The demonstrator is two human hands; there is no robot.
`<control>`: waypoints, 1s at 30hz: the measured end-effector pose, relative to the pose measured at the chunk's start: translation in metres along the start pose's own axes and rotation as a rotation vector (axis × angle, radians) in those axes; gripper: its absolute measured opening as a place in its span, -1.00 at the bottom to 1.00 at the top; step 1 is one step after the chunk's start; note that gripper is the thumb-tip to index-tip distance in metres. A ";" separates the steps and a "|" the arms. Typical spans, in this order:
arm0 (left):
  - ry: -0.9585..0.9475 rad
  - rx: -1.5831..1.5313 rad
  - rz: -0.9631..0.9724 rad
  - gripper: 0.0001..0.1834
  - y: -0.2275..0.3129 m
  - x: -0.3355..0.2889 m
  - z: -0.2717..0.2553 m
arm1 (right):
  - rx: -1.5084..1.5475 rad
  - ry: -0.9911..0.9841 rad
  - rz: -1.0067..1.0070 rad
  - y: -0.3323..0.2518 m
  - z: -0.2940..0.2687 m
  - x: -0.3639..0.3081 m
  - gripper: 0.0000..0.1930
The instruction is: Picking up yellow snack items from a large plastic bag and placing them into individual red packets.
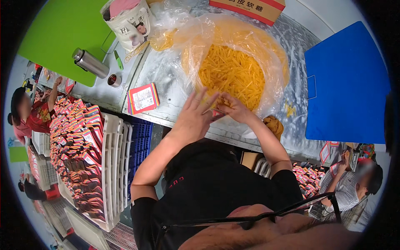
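Observation:
My left hand (193,118) is over the table's near edge, its fingers spread and stretched upward. Beside it, my right hand (233,109) has its fingers curled in over some yellow strips. A small packet with a red edge (216,113) shows between the two hands, by my left thumb; the fingers hide most of it. Just beyond stands a large clear plastic bag (273,50), rolled open and full of yellow strips (233,75). A flat stack of red, rainbow-edged packets (143,98) lies left of my hands.
A steel flask (91,63), a cup of dark liquid (114,80) and a green-handled tool (118,60) stand left. A blue panel (346,83) is right, a carton (250,9) at the back. Crates of packets (79,146) stand low left. People work on both sides.

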State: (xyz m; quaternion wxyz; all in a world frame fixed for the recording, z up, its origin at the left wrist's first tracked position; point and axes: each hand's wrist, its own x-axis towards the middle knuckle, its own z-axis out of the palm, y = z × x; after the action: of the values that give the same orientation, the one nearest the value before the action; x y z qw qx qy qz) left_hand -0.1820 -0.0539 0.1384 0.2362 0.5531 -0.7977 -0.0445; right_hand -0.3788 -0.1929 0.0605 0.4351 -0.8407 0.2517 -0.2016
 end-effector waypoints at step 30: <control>0.025 -0.169 -0.094 -0.87 0.023 -0.030 0.018 | 0.465 -0.015 0.185 0.001 -0.004 -0.017 -0.83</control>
State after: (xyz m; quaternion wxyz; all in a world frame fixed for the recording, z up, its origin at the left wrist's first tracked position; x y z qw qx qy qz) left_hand -0.2013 -0.0214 0.1200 0.2895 0.5687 -0.7612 -0.1158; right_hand -0.3949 -0.1855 0.0595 0.6352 -0.6928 0.2712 -0.2072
